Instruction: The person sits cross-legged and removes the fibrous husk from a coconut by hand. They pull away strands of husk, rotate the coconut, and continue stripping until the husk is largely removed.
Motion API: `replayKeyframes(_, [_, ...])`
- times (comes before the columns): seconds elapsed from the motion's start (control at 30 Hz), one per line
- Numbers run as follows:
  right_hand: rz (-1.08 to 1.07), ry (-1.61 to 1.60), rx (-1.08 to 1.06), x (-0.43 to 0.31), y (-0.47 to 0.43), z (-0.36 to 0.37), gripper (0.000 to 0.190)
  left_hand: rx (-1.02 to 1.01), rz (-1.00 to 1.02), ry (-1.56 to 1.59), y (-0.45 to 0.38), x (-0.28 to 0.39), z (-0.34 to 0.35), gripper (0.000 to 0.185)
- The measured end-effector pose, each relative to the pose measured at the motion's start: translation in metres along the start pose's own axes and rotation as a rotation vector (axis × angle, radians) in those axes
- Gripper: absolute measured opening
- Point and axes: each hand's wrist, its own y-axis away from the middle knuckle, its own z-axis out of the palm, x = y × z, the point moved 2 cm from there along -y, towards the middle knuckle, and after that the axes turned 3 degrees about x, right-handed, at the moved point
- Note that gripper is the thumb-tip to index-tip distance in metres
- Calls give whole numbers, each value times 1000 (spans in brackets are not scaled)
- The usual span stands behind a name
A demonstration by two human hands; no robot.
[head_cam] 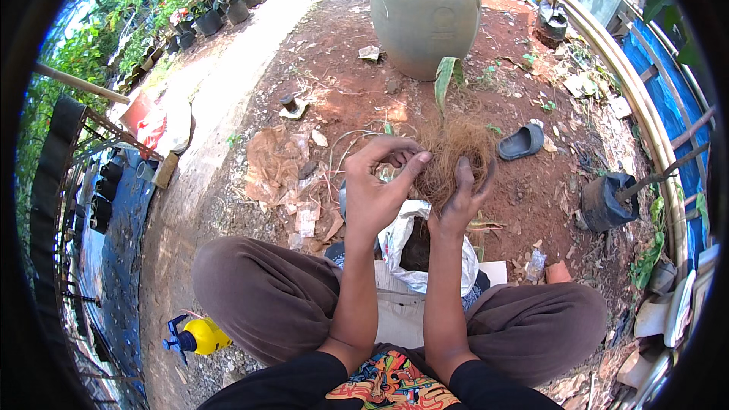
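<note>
My right hand [462, 196] holds a loose ball of brown coconut fibre [455, 145] from below and the right, its thumb and fingers spread against it. A long green leaf [446, 84] rises from the top of the ball; any root is hidden inside. At the ball's left edge, my left hand [379, 179] has its thumb and fingertips pinched together on the fibre. Beneath my wrists stands an open white plastic sack [467, 265] with dark brown material [416, 247] inside, between my crossed legs.
A large glazed pot [424, 28] holding small green plants stands ahead. A grey clog [521, 141] lies to the right, near a black polybag with a stem [608, 202]. Crumpled brown plastic [275, 162] lies left. By my left knee is a yellow spray bottle [205, 336].
</note>
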Motion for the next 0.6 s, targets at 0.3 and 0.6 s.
replayKeyframes(0.3, [-45,51,17,-5,-2,-2,55,-33,49,1,2,-10,7,20])
replayKeyframes(0.6, [-161,249,-112,-18,5,11,56,70,-48,372,15,-26,37,20])
